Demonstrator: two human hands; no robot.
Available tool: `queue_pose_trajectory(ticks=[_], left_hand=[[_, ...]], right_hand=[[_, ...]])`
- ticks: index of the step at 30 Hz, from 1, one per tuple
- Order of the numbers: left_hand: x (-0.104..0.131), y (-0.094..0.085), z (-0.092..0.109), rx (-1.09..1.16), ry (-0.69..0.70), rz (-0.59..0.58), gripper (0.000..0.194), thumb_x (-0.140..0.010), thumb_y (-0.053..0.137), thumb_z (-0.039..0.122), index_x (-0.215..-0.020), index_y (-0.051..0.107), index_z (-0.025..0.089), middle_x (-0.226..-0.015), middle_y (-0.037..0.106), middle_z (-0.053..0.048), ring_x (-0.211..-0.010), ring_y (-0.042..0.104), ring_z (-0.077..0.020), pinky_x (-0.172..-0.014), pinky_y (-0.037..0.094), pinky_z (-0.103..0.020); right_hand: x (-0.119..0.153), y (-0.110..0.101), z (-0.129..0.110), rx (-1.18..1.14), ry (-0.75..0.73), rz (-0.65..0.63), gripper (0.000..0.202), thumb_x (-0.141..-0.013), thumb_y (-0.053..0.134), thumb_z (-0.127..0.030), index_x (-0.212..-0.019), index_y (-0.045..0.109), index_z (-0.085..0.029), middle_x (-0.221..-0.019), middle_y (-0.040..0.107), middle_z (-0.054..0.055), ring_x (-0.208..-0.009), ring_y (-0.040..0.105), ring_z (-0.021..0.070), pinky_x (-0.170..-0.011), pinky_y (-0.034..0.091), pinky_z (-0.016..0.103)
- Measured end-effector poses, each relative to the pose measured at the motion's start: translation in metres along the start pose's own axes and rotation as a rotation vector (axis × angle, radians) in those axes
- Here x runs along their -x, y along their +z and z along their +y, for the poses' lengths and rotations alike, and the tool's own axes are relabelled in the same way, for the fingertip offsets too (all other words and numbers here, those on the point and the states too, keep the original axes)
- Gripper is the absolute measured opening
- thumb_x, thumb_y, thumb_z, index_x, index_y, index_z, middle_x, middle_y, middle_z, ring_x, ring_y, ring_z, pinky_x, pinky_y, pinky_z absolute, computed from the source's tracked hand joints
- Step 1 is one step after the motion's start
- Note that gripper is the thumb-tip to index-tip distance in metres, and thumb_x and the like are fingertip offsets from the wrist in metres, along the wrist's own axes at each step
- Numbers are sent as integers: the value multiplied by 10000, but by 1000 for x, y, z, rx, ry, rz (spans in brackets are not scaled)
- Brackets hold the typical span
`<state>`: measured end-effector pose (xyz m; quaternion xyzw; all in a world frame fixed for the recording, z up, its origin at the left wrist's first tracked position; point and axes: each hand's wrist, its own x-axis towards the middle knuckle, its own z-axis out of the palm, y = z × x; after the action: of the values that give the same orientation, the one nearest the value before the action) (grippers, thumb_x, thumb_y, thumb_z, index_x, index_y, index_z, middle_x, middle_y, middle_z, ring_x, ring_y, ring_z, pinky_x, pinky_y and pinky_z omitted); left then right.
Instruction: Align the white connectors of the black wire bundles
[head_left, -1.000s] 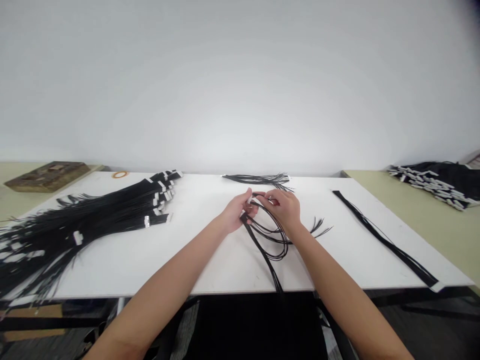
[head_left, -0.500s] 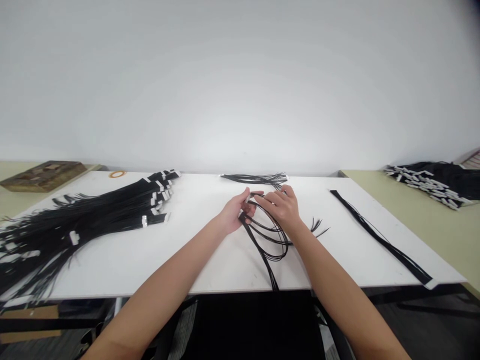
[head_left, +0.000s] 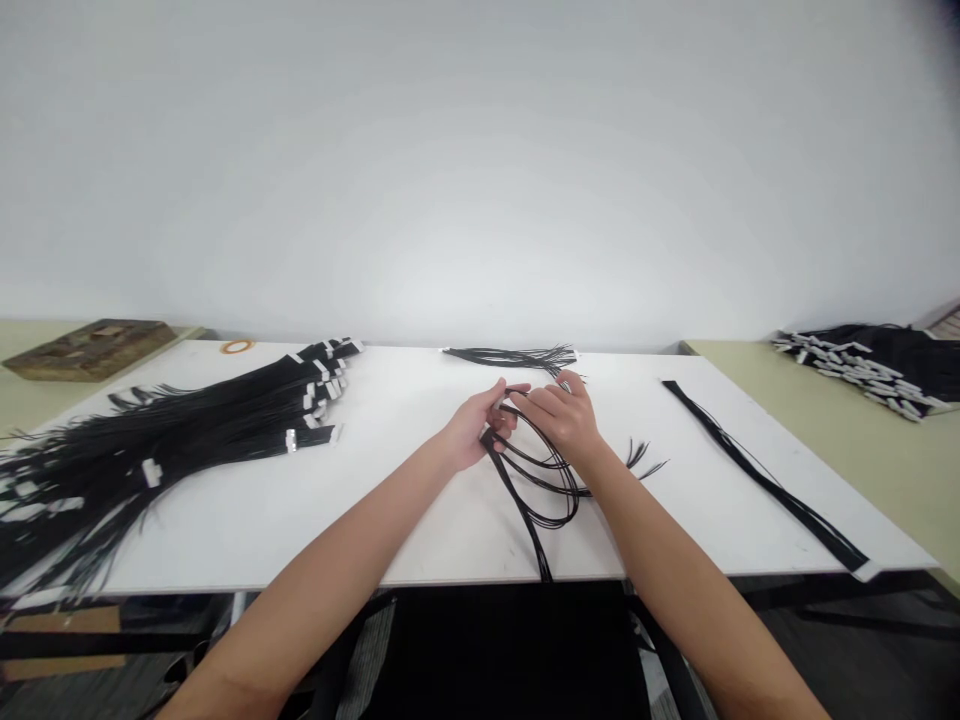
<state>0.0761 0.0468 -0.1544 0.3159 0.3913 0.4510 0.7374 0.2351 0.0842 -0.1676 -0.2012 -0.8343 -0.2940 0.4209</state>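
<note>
Over the middle of the white table, my left hand [head_left: 484, 420] is closed on a bundle of thin black cables [head_left: 566, 505]. My right hand [head_left: 559, 408] pinches the same cables just to the right, its fingertips close to my left fingers. The cables curve in loops below both hands. One part hangs down to the table's front edge, and loose ends stick out to the right past my right wrist. My fingers hide the gripped section.
A large pile of black cables with white connectors [head_left: 225, 410] covers the left side. One bundle [head_left: 510, 357] lies at the back, another [head_left: 765, 480] on the right. An orange ring [head_left: 237, 346], a brown block [head_left: 90, 350] and more cables [head_left: 862, 370] lie farther out.
Both hands keep their hold on the cables and have barely moved. The white piece that showed at my left fingertips is now mostly hidden, and the loops have shifted slightly.
</note>
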Motion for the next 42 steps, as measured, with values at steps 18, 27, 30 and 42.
queue_pose_trajectory(ticks=[18, 27, 30, 42], left_hand=[[-13, -7, -14, 88, -62, 45, 380, -776, 569, 526, -888, 640, 170, -544, 529, -1, -382, 409, -73, -323, 324, -175], [-17, -10, -2, 142, 15, 96, 399, -765, 578, 543, -837, 620, 153, -527, 512, 7, -386, 413, -73, -326, 305, -168], [-18, -14, 4, 160, 49, 139, 385, -796, 551, 522, -920, 628, 165, -510, 489, 21, -374, 392, -63, -333, 298, -157], [-18, -17, 10, 139, 145, 331, 418, -817, 524, 514, -893, 592, 109, -535, 517, -6, -390, 430, -75, -413, 412, -201]], right_hand=[[0, 3, -3, -12, 14, -74, 183, -884, 486, -100, -872, 625, -220, -651, 563, -32, -587, 452, 93, -801, 307, 330], [-4, 1, -4, 43, 215, -3, 171, -867, 573, -245, -1032, 615, -223, -840, 602, 41, -785, 489, 169, -821, 279, 365], [-7, -5, -8, 38, 361, 6, 179, -847, 592, -319, -997, 629, -230, -956, 583, 73, -908, 478, 216, -839, 278, 384], [-17, -13, -30, -685, 716, -461, 221, -764, 632, -347, -612, 601, -188, -566, 566, -36, -491, 461, 85, -495, 355, 198]])
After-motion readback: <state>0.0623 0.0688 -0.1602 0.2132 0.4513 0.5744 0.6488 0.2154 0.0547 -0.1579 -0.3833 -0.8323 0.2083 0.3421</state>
